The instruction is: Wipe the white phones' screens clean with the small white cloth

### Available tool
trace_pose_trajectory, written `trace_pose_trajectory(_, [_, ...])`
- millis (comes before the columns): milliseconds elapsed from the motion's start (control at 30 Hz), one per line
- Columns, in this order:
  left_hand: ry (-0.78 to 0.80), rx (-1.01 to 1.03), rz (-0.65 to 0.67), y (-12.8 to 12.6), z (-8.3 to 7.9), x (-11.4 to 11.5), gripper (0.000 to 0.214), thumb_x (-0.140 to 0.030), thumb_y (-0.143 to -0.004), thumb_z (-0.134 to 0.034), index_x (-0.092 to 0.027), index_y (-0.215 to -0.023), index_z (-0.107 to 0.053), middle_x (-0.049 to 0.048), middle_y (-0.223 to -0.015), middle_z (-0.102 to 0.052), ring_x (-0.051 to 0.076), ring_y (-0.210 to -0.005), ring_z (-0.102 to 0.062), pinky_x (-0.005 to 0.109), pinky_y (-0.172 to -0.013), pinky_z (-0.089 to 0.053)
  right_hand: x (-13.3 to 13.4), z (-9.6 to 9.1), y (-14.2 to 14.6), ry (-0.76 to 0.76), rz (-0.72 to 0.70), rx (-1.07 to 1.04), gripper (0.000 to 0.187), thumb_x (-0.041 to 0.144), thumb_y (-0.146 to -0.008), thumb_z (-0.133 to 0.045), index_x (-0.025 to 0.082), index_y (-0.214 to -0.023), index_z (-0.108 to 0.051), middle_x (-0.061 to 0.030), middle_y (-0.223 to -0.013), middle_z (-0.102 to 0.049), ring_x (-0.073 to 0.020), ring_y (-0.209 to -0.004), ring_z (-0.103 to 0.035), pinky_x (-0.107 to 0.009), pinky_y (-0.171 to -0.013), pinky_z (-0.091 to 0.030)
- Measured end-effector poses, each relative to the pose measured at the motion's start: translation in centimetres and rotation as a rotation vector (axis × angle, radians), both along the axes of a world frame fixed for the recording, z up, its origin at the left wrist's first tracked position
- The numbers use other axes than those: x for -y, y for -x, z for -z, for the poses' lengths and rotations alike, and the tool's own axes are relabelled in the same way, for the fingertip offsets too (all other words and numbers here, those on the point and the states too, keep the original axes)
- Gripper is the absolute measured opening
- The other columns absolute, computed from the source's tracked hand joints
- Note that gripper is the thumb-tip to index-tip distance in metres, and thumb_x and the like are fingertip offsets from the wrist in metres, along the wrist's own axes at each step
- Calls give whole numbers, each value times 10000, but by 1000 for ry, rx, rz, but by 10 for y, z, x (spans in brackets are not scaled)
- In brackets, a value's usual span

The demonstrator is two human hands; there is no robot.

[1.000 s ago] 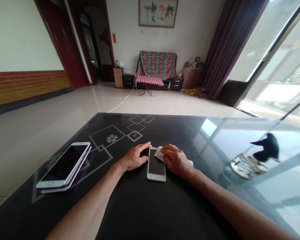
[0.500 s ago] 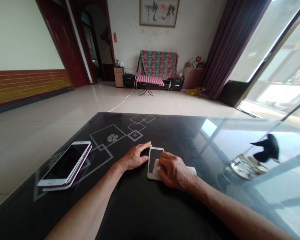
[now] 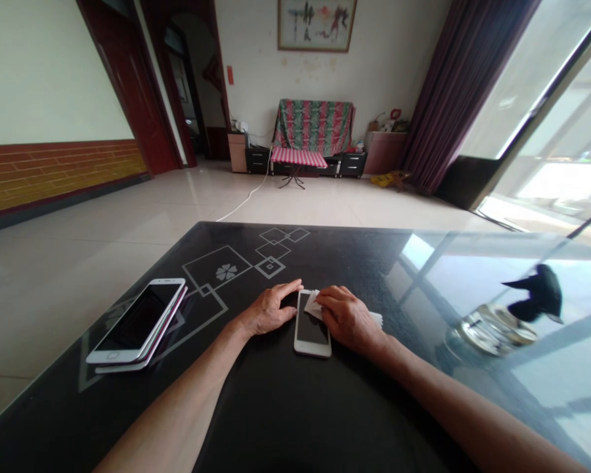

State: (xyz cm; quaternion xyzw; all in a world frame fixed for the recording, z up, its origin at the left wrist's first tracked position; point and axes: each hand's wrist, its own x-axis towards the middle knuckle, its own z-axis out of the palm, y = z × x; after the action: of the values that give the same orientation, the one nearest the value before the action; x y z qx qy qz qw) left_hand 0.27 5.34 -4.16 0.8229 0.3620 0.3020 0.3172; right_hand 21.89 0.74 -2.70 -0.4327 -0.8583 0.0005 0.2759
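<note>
A white smartphone (image 3: 313,338) lies face up on the dark glossy table (image 3: 256,414), straight ahead of me. My left hand (image 3: 270,310) rests along its left edge, thumb and fingers apart, the tips touching or very near the phone's side. Bunched in my right hand (image 3: 349,318) is a white tissue (image 3: 313,305), pressed on the upper part of the screen. Its other end sticks out past the right side of that hand. The phone's upper right corner is hidden by my right hand and the tissue.
To the left, a white phone (image 3: 136,322) lies stacked on at least one other phone. At the right stands a clear spray bottle (image 3: 495,332) with a black trigger head (image 3: 539,293). Beyond the table are a striped folding table (image 3: 299,157) and a purple curtain (image 3: 465,92).
My right hand has slid the tissue up the screen toward the phone's top, uncovering the lower screen. The left hand keeps its place at the edge. The whole view has shifted slightly.
</note>
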Motion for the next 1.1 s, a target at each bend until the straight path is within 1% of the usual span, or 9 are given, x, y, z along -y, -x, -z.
trace_pose_trajectory(133, [14,-10,3,0,0,0,653,-191,-752,-588,-176,-1387,-434,71,-1344,-560,215,-1279,-480,393,-1141,-312,-13,4,-6,-6,34,-18,264,75,-864,-448,179,-1002,-648,-79,-1026,-633,-194,-927,-543,-335,-853,-442])
trace_pose_trajectory(367, [23,-51,-26,0,-5,3,650,-196,-756,-583,-196,-1388,-436,46,-1349,-556,212,-1293,-464,372,-1149,-297,-20,8,-9,1,87,-43,257,73,-860,-451,178,-972,-658,-77,-981,-642,-194,-902,-547,-333,-847,-445])
trace_pose_trajectory(467, [22,-42,-24,0,-5,2,647,-201,-757,-588,-207,-1386,-438,47,-1349,-556,212,-1284,-475,377,-1141,-312,-10,3,-1,0,60,-51,237,45,-803,-479,178,-880,-660,-72,-907,-631,-187,-861,-542,-315,-810,-450])
trace_pose_trajectory(600, [23,-53,-13,0,-7,3,608,-206,-758,-584,-198,-1357,-477,62,-1374,-530,224,-1299,-458,390,-1143,-303,17,-6,19,43,-21,-31,166,46,-725,-517,180,-726,-614,-44,-777,-586,-164,-753,-516,-287,-734,-442])
trace_pose_trajectory(700, [39,-68,-17,0,-9,4,612,-191,-748,-572,-179,-1353,-482,69,-1381,-522,225,-1311,-442,391,-1153,-282,36,-12,32,85,-95,3,137,51,-667,-532,184,-666,-563,-27,-731,-549,-153,-704,-495,-272,-682,-431])
trace_pose_trajectory(767, [46,-66,-17,0,-10,4,638,-182,-742,-566,-171,-1371,-459,68,-1372,-531,218,-1308,-446,389,-1156,-278,41,-13,35,102,-138,18,127,60,-658,-539,187,-661,-552,-27,-733,-547,-152,-701,-496,-269,-681,-435])
trace_pose_trajectory(867, [44,-54,-20,0,-9,4,634,-185,-738,-571,-186,-1364,-468,61,-1371,-533,221,-1308,-446,401,-1156,-277,33,-11,30,86,-140,10,148,61,-706,-530,183,-748,-602,-43,-797,-588,-164,-767,-530,-284,-751,-450])
trace_pose_trajectory(967, [35,-42,-30,-1,-7,3,614,-188,-740,-579,-200,-1347,-490,59,-1366,-538,225,-1302,-454,404,-1150,-290,13,-6,17,46,-76,3,200,58,-793,-499,179,-850,-648,-64,-878,-631,-176,-828,-555,-308,-808,-450])
trace_pose_trajectory(1100, [39,-33,-26,0,-5,3,642,-207,-754,-589,-204,-1380,-448,52,-1344,-560,220,-1287,-472,391,-1140,-309,-10,0,-1,1,15,-27,254,69,-852,-470,181,-965,-668,-81,-981,-657,-191,-887,-570,-332,-833,-448])
